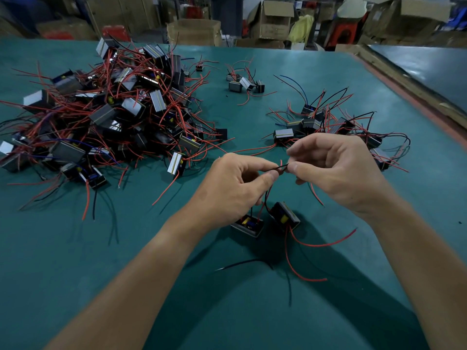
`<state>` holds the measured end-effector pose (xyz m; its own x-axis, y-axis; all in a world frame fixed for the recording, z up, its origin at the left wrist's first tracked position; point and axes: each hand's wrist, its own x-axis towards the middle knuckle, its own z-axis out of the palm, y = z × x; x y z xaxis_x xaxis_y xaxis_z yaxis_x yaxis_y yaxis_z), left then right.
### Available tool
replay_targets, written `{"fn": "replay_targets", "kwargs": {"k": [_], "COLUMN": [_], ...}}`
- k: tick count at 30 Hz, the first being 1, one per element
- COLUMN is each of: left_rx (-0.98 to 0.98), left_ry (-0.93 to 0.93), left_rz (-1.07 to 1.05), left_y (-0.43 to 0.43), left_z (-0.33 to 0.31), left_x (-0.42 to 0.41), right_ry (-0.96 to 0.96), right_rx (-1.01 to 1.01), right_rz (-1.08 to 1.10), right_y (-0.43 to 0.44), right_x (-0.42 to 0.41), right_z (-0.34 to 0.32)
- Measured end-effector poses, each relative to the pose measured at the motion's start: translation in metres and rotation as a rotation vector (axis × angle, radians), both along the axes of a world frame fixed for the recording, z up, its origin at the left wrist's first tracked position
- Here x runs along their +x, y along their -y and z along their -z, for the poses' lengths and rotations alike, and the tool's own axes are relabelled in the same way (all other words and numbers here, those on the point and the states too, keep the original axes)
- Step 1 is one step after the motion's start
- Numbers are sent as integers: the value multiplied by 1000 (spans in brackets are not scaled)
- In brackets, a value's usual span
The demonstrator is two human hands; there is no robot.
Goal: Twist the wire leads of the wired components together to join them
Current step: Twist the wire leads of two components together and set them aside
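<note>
left hand point(235, 184) and right hand point(336, 168) pinching wire leads point(279, 168) between fingers, twisting; two components point(265, 222) dangling above counter point(126, 248), keeping leads taut.

The left hand point(227, 188) and right hand point(336, 170) are bare. The long arms behind them are bare too.

Nothing you can read here. Any print on the cardboard boxes point(193, 31) behind your table is too blurred to make out. Marks on the wired components point(285, 217) near your hands are too small to tell: no legible label, brand or number.
</note>
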<state>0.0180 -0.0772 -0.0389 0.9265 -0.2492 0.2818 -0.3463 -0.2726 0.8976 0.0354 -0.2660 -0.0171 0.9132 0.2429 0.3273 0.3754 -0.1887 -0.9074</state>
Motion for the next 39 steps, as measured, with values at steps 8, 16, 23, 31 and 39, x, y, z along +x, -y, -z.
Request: {"fn": "replay_targets", "kwargs": {"k": [8,16,23,31,39], "left_rx": [47,17,-28,-84,-124], "left_ry": [14,-5,-11,-98,-108], "left_rz": [27,12,18,21,39], "left_y": [-2,-2,-4,-4,0], "left_z": [0,0,0,-3,-6], "left_x": [-1,1,3,1,-2], "right_ry": [-64,-140,-159,-193,-251], "right_rx": [-105,-101,-77,73,210], "right_rz": [-45,-79,-123,-94,-111], "right_y": [1,0,0,-2,-1], "right_x": [1,-2,-5,-6,-8], "right_z": [2,-1,-3,-7,-9]}}
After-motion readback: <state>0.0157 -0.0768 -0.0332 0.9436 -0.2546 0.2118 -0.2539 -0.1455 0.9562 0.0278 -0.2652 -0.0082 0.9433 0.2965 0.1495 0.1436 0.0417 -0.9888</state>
